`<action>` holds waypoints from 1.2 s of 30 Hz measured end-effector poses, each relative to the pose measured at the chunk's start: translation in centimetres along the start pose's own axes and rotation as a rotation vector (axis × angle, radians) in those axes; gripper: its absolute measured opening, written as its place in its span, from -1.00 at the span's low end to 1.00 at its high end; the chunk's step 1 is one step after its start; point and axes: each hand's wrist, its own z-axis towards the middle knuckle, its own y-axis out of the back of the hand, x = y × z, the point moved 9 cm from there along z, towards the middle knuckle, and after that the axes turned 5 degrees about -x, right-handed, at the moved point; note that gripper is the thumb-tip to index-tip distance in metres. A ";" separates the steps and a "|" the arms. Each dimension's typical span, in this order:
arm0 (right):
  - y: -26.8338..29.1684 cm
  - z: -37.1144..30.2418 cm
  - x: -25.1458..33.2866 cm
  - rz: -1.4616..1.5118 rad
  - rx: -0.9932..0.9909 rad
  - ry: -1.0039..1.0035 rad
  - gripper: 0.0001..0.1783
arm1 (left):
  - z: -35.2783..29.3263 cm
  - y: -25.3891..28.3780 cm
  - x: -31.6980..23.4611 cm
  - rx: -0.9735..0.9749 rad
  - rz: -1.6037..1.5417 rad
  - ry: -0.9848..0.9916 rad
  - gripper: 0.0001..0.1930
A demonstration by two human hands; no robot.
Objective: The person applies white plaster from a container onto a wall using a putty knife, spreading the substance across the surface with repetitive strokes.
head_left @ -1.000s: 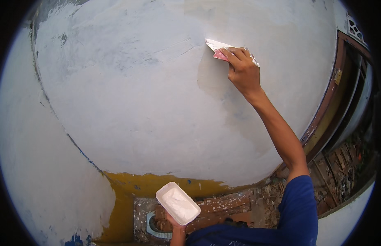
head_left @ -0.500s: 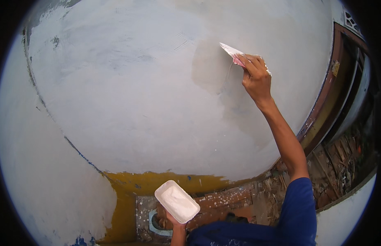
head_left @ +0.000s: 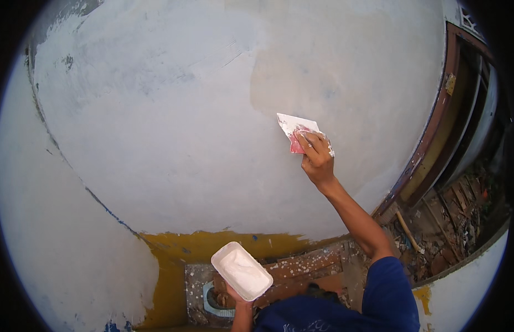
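My right hand [head_left: 319, 160] grips a putty knife [head_left: 296, 126] with a wide, white-smeared blade and a red handle part. White paste clings to the knuckles. The blade is at the wall [head_left: 174, 144], just under a damp-looking beige-grey patch [head_left: 301, 83]; whether its edge touches the surface I cannot tell. Low in front of me, my left hand [head_left: 238, 294] holds a shallow white rectangular tray [head_left: 219, 258] from beneath, tilted. White putty [head_left: 243, 271] lies in it. Most of the left hand's fingers are hidden under the tray.
A dark crack line [head_left: 102, 205] marks the wall corner at left. Mustard-yellow paint [head_left: 201, 243] runs along the wall's base. Below are a paint-spattered board [head_left: 301, 265] and a pale blue-rimmed object [head_left: 207, 301]. A brown door frame [head_left: 434, 122] and scattered wood debris [head_left: 450, 221] are at right.
My right hand has swept down and to the left with the putty knife, whose blade now shows more of its face. The tray in my left hand has barely moved.
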 end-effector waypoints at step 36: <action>6.7 9.5 -9.5 -0.089 -0.211 -0.173 -0.38 | -0.7 1.0 1.1 -0.129 -0.192 0.122 -0.33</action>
